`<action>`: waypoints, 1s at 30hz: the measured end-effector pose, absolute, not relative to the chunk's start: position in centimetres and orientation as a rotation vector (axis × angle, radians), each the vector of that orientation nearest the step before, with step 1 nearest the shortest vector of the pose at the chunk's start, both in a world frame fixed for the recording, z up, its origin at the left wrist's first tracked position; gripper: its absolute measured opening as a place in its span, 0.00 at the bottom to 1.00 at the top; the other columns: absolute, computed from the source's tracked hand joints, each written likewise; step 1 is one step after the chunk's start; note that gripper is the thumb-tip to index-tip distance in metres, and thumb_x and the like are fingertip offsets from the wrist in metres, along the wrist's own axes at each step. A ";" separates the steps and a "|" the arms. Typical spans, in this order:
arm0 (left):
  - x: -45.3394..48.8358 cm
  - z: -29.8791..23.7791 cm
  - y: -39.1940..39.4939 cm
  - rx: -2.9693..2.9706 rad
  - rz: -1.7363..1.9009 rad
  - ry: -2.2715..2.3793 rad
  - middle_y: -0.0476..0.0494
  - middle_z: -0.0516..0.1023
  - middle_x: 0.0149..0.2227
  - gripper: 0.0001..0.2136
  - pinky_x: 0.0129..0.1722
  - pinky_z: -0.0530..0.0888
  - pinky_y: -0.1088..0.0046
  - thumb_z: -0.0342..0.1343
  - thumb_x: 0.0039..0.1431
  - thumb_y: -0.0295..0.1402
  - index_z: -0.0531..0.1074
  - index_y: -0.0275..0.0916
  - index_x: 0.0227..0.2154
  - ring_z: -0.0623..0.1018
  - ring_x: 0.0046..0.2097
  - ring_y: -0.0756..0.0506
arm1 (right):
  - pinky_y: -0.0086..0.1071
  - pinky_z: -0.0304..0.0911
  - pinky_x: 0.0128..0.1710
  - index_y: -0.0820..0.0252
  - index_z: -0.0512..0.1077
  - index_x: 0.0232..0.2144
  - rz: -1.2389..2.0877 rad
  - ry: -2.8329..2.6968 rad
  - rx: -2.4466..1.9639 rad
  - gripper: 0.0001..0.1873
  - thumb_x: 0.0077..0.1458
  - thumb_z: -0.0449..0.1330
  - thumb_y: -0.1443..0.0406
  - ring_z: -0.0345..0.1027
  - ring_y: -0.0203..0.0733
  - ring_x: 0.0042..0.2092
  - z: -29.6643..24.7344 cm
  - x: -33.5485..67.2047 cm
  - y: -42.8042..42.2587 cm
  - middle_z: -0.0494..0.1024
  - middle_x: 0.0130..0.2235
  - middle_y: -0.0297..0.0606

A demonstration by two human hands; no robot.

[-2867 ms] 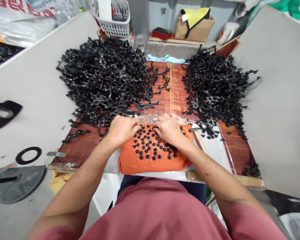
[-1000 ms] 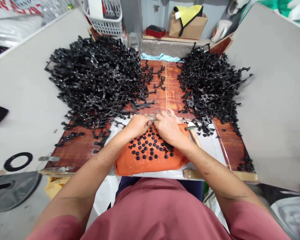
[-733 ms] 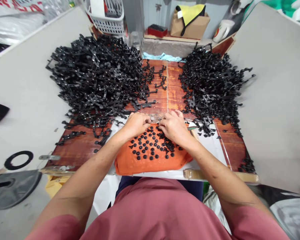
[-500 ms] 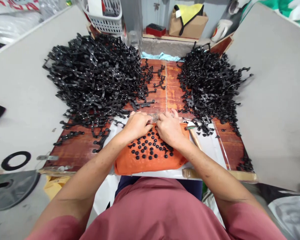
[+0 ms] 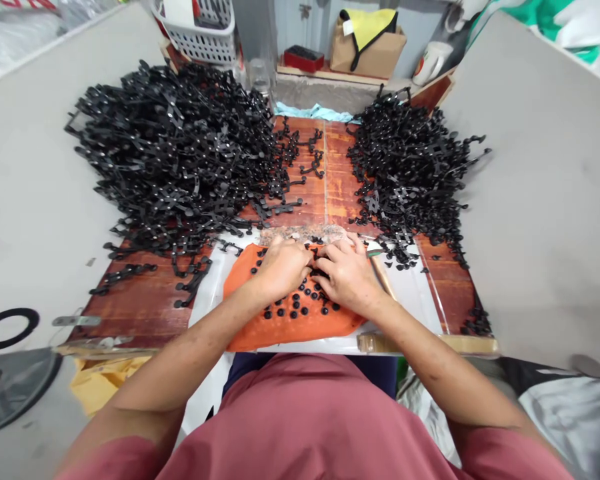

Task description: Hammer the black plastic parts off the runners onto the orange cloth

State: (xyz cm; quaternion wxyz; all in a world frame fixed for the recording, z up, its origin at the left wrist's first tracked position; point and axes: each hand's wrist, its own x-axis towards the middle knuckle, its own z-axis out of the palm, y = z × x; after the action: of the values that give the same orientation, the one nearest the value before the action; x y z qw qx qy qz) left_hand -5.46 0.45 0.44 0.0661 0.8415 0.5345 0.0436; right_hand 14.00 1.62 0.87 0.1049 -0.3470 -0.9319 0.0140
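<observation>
Facing each other over the cloth: left hand and right hand, fingertips near each other above its far half.
Left grip: fingers curled down, tips close to small black studs; cannot tell whether one is pinched.
Right grip: fingers bent towards the left hand, black bits at the tips; cannot tell whether they are held or only touched.
Studs: scattered across the cloth, mostly round, some hidden under the hands.
Cloth: orange, on a white sheet near the table's front edge.
Slab: a speckled strip just beyond the cloth's far edge.
Tool: wooden handle just beside the cloth's right edge.
Black piles: left pile beyond the cloth and to its left, the larger; right pile beyond it and to its right.
Far beyond the cloth: basket to the left; box under a yellow rag; mug to the right.
</observation>
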 end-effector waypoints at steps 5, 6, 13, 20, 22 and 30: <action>-4.7 -0.3 -0.1 2.622 0.194 1.717 0.35 0.82 0.35 0.12 0.46 0.64 0.54 0.50 0.66 0.28 0.78 0.38 0.31 0.78 0.42 0.36 | 0.59 0.36 0.68 0.57 0.80 0.39 -0.149 -2.763 -1.265 0.13 0.66 0.55 0.66 0.60 0.55 0.53 1.0 13.9 1.7 0.78 0.45 0.45; -4.7 -0.2 -0.2 2.625 0.201 1.713 0.35 0.82 0.36 0.11 0.45 0.64 0.54 0.50 0.66 0.27 0.78 0.38 0.32 0.78 0.42 0.36 | 0.60 0.36 0.67 0.57 0.80 0.38 -0.164 -2.756 -1.314 0.13 0.66 0.55 0.67 0.60 0.56 0.53 1.1 14.1 1.8 0.77 0.45 0.45; -5.4 1.8 -1.0 2.537 0.069 1.682 0.38 0.84 0.35 0.11 0.49 0.64 0.53 0.52 0.66 0.31 0.78 0.39 0.30 0.80 0.41 0.37 | 0.57 0.34 0.68 0.54 0.80 0.48 -0.070 -2.709 -1.279 0.15 0.66 0.54 0.68 0.60 0.53 0.53 1.5 14.8 1.7 0.77 0.46 0.43; -4.5 1.2 -0.6 2.485 0.139 1.625 0.39 0.85 0.37 0.10 0.48 0.66 0.57 0.56 0.64 0.35 0.79 0.41 0.30 0.80 0.41 0.38 | 0.55 0.35 0.69 0.49 0.83 0.38 0.062 -2.742 -1.149 0.15 0.69 0.56 0.61 0.61 0.51 0.53 0.6 14.3 2.2 0.78 0.44 0.39; -4.3 0.7 -0.6 2.483 0.139 1.653 0.37 0.84 0.36 0.11 0.48 0.66 0.56 0.54 0.64 0.33 0.79 0.39 0.28 0.80 0.41 0.38 | 0.55 0.35 0.69 0.51 0.83 0.38 0.037 -2.716 -1.168 0.14 0.68 0.56 0.62 0.61 0.50 0.53 0.2 14.2 2.2 0.78 0.45 0.39; -4.7 0.9 -0.8 2.408 0.038 1.686 0.37 0.84 0.35 0.16 0.46 0.66 0.55 0.49 0.67 0.33 0.78 0.39 0.27 0.80 0.39 0.37 | 0.57 0.30 0.70 0.52 0.83 0.35 0.009 -2.676 -1.132 0.15 0.68 0.56 0.63 0.62 0.50 0.54 -0.3 13.8 1.3 0.79 0.47 0.39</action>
State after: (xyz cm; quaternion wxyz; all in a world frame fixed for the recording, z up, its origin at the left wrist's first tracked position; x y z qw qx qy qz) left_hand -4.69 -0.79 0.94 0.1007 0.8149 0.5707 0.0130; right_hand 13.81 1.34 -0.32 0.1180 -0.3868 -0.9146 0.0031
